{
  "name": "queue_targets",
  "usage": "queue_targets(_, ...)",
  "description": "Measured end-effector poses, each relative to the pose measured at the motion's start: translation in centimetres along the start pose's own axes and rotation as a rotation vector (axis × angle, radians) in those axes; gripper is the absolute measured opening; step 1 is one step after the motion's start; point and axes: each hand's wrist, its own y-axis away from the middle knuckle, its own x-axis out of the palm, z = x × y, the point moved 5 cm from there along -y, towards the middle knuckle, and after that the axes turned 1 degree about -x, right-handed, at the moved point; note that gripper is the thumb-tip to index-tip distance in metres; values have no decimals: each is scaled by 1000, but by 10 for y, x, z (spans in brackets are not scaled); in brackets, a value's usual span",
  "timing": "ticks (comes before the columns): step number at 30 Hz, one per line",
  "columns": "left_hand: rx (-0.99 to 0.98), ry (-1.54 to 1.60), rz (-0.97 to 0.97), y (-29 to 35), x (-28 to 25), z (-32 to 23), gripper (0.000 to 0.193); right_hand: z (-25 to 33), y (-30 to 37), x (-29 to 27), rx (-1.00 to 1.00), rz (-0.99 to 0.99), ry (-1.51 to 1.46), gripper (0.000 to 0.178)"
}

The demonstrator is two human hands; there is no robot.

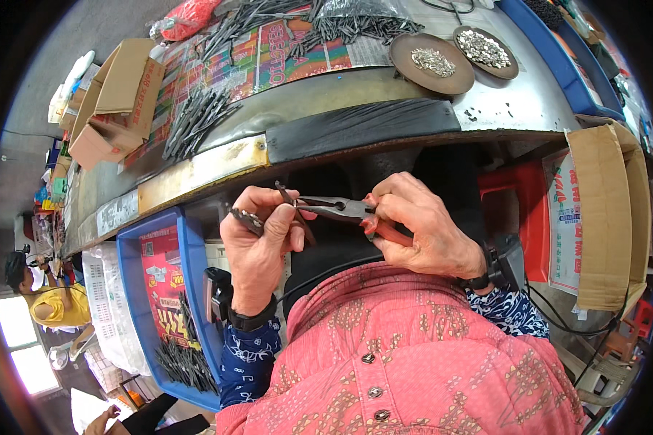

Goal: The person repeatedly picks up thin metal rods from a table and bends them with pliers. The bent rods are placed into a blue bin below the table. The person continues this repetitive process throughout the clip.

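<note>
My left hand point(257, 239) is closed around dark, slim pieces point(286, 194) that look like small blades or strips, pinched between thumb and fingers. Another dark piece point(247, 220) juts out at the side of that hand. In my right hand point(424, 225) is a pair of long-nose pliers point(348, 208) with red handles. The pliers' jaws point left and meet the dark piece at my left fingertips; whether they grip it cannot be made out. Both hands are above my lap, just in front of the table edge.
Ahead, the table point(355, 90) bears a pile of dark strips point(196, 123) and two round dishes point(406, 65) of small metal parts. A cardboard box point(120, 101) stands left. At my left is a blue tray point(128, 290) with more strips; at right, an open carton point(606, 217). A person in yellow point(58, 301) is far left.
</note>
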Motion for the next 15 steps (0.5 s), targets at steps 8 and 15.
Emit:
queue_targets(8,-212,245,48,1,-1,4,12,15,-2,-7,-115,-83,395,18)
queue_targets(15,-241,185,43,0,-2,5,13,15,0,-7,-135,-76,418,18)
